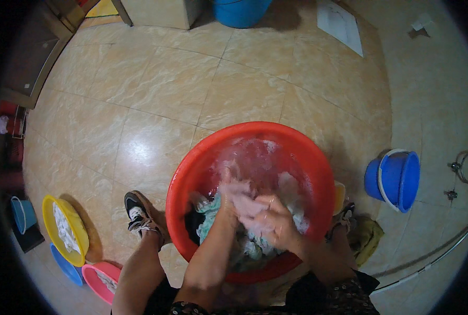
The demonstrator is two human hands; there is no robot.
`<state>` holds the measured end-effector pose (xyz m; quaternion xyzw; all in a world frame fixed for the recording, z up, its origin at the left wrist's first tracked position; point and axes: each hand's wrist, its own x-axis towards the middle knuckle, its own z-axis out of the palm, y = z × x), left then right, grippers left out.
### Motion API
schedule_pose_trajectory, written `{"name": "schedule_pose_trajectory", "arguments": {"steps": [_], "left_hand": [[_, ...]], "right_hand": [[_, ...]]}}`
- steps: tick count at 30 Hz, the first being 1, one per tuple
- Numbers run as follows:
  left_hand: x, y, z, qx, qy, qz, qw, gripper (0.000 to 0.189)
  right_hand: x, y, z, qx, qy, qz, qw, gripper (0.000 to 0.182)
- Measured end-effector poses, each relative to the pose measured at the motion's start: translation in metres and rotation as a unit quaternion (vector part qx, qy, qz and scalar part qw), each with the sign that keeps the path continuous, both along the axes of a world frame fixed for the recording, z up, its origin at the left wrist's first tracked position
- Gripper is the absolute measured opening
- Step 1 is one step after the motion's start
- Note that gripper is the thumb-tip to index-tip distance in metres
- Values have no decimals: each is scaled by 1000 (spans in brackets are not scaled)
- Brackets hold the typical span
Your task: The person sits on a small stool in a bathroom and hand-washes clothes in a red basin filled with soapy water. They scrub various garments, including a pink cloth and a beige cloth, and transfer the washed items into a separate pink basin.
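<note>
A large red plastic basin [180,165] of soapy water stands on the floor between my feet. Over it, my right hand [275,220] grips a wet, pale pink cloth [249,204]. My left hand [228,195] holds the other side of that cloth, its fingers blurred by motion. Under my hands, mint-green fabric [209,216] lies in the water. A dark piece of fabric [192,224] rests along the basin's left side, and whitish cloth [291,187] shows at the right. Foam floats near the far rim.
At right a blue bucket [391,181] lies near the wall taps [451,195]. A yellow basin [80,236] of white laundry, a blue basin [66,267] and a pink basin [94,279] are at left. Another blue bucket [239,13] stands far ahead. An olive cloth [365,238] lies beside my right foot.
</note>
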<state>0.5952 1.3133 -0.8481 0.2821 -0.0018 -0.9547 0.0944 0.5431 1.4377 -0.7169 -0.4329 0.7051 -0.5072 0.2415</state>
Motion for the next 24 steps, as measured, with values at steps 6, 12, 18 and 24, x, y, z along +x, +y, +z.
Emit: {"name": "schedule_pose_trajectory", "arguments": {"steps": [6,12,18,24], "left_hand": [[-5,20,15,-69,54,-49,995,42],[-1,5,0,-207,-15,16,978,34],[-15,-8,71,-366,-179,9,913,20],[23,-29,17,-829,-236,-101,497,40]], "right_hand": [[42,-10,-6,45,194,-54,979,29],[5,-54,-21,-32,304,-134,943,15],[-82,-26,-102,153,262,-240,922,12],[-88,57,-131,218,190,-142,947,28]]}}
